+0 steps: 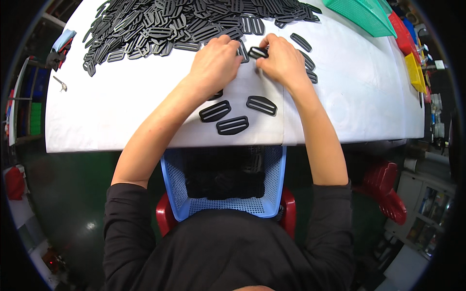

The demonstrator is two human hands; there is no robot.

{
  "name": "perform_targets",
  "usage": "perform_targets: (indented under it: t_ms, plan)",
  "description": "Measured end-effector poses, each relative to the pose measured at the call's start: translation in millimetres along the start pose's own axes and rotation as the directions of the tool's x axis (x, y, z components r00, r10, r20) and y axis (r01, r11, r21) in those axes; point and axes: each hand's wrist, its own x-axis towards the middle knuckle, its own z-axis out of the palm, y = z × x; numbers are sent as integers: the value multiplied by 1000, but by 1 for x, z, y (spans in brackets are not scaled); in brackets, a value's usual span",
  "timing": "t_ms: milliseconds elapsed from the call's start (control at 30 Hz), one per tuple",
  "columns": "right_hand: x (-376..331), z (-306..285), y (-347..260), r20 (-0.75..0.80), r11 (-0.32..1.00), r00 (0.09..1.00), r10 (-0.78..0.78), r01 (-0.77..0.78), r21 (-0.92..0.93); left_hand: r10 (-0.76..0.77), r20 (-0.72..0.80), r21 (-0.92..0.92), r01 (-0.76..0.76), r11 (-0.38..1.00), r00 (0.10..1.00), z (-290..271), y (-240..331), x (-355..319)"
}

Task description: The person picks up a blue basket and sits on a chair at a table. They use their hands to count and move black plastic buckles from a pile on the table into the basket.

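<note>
A black plastic slide buckle (257, 52) is pinched between the thumb and fingers of my right hand (284, 59), just above the white tabletop. My left hand (216, 62) is closed with its fingertips at another slide buckle (243, 51), partly hidden behind the fingers. Nearer me lie several loose slide buckles, among them a left one (215, 111), a front one (232, 125) and a right one (261, 105). One more is mostly covered by my left wrist. Beyond my hands spreads a large pile of the same buckles (160, 29).
Below the table edge sits a blue plastic basket (175, 186) with dark contents. Several buckles lie right of my right hand, one of them (301, 42) farther back. A green basket (361, 17), red bin (404, 34) and yellow bin (415, 72) line the right side.
</note>
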Motion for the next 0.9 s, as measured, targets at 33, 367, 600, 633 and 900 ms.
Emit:
perform_targets:
  t_ms: [33, 367, 600, 633, 900]
  plan:
    - [-6, 0, -2, -13, 1000, 1000, -8, 8, -6, -8, -13, 61, 9, 998, 1000, 6, 2, 1]
    - [-43, -5, 4, -69, 1000, 998, -13, 15, 17, -42, 87, 322, 12, 947, 995, 17, 21, 7]
    - [-26, 17, 30, -190, 907, 921, -340, 268, -324, 45, 88, 321, -72, 944, 995, 3, 8, -6]
    - [-24, 20, 30, -175, 884, 913, -367, 285, -370, 97, 27, 303, -100, 948, 995, 9, 1, -8]
    - [-24, -5, 17, 82, 991, 996, -45, 34, 128, -44, -53, 275, 57, 960, 998, 19, 18, 7]
